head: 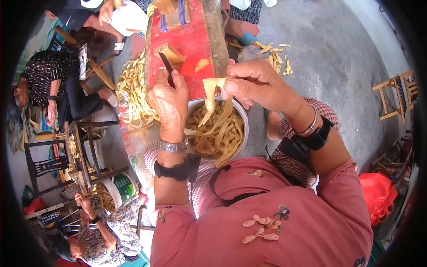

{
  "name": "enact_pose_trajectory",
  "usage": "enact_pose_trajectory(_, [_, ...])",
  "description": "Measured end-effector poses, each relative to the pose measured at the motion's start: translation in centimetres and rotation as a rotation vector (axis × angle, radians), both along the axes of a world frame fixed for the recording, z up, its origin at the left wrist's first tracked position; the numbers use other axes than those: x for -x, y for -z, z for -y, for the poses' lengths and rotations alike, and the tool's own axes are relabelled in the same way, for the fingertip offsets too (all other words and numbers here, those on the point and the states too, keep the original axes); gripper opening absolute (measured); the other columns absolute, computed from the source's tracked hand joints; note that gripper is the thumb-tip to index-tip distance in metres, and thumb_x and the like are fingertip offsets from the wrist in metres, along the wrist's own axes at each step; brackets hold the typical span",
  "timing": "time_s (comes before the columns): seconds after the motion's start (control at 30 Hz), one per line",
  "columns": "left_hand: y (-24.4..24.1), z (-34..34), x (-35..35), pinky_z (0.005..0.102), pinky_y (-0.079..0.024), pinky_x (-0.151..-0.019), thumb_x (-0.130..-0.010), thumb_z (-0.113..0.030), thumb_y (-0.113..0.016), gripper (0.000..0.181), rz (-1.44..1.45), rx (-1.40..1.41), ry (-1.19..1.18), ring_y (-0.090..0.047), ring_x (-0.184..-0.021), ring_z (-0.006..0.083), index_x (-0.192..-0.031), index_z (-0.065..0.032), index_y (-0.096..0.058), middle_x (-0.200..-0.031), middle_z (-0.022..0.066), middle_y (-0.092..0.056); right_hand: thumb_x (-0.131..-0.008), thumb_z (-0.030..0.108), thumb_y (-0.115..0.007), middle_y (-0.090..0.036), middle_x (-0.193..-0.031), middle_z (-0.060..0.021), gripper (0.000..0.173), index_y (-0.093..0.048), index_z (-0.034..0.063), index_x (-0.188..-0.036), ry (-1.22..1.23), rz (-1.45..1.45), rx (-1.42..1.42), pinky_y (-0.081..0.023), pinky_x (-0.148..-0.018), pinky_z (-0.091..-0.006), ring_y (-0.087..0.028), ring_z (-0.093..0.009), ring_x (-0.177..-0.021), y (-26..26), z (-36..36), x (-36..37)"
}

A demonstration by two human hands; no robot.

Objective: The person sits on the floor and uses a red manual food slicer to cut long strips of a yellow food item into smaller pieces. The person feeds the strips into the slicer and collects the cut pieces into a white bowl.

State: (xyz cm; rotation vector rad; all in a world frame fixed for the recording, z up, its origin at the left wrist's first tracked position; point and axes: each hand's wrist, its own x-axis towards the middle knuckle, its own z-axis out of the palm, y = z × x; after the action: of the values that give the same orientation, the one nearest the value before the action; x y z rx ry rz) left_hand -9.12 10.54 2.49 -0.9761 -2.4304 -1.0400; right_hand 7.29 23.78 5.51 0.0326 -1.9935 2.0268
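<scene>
My left hand (169,96) grips a narrow dark blade (165,63), its tip up against a small wooden block (173,55) on the red-topped bench (186,36). My right hand (263,85) pinches a pale yellow, flat strip (209,95) between thumb and fingers. The strip is folded over, with a knot-like bulge, and its end hangs down. Directly below stands a round white tub (246,133) filled with similar yellowish strips and pieces (213,137). Some longer strips lie over its near rim. What the strips are made of, I cannot tell.
Left of the bench lies a heap of long yellow strips (135,96). Scraps (275,60) litter the concrete floor at the right. Several people sit nearby, one by a white bucket (115,190). A wooden chair (393,96) and a red bag (377,197) are at far right.
</scene>
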Motion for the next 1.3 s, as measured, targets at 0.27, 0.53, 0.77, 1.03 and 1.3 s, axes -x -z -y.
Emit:
enact_pose_trajectory(0.27, [0.4,0.2,1.2,0.0391,-0.044,-0.050,-0.079,-0.011,-0.059,0.013,0.011,-0.025,0.107,-0.058,-0.052,0.0350,-0.079,0.0010,-0.064,-0.060,0.0235,-0.057,-0.091,0.033,-0.056,-0.058,-0.063,0.0012,0.033,-0.064,0.0021,-0.080,0.019,0.005,-0.070,-0.036,-0.042,-0.0174,-0.047,-0.002,-0.048,-0.3,-0.3,-0.2])
enact_pose_trajectory(0.53, [-0.3,0.7,2.7,0.0250,-0.033,-0.041,-0.083,-0.012,-0.062,0.031,0.504,-0.097,0.201,-0.041,-0.046,0.0043,-0.058,-0.0003,-0.049,-0.050,-0.0012,-0.046,-0.095,0.027,-0.052,-0.049,-0.055,0.0033,0.031,-0.061,0.0016,-0.079,0.065,-0.059,-0.057,-0.032,-0.041,-0.0172,-0.043,-0.001,-0.044,0.1,-0.5,-0.1])
enact_pose_trajectory(0.77, [-0.9,0.4,2.6,0.0238,-0.040,-0.041,-0.083,-0.012,-0.062,0.026,0.502,-0.062,0.181,-0.046,-0.046,0.0043,-0.061,0.0006,-0.055,-0.052,-0.0013,-0.050,-0.096,0.024,-0.050,-0.054,-0.061,0.0013,0.030,-0.060,0.0008,-0.079,0.077,-0.078,-0.081,-0.031,-0.041,-0.0170,-0.041,-0.001,-0.044,0.1,-0.5,-0.3])
enact_pose_trajectory(1.03, [-0.6,0.7,3.3,0.0226,-0.039,-0.044,-0.082,-0.012,-0.063,0.025,0.485,-0.046,0.224,-0.043,-0.050,0.0027,-0.062,0.0005,-0.056,-0.054,-0.0033,-0.048,-0.095,0.025,-0.050,-0.054,-0.063,0.0021,0.029,-0.061,0.0010,-0.081,0.046,-0.053,-0.086,-0.031,-0.041,-0.0166,-0.040,0.000,-0.045,0.1,-0.6,-0.5])
enact_pose_trajectory(1.3, [-0.4,0.9,3.6,0.0230,-0.032,-0.046,-0.082,-0.011,-0.063,0.025,0.421,-0.014,0.214,-0.037,-0.052,0.0033,-0.061,0.0003,-0.055,-0.053,-0.0040,-0.047,-0.091,0.032,-0.058,-0.049,-0.051,0.0027,0.032,-0.064,0.0024,-0.079,0.060,-0.056,-0.053,-0.035,-0.040,-0.0181,-0.047,-0.002,-0.043,0.5,-0.3,-0.2])
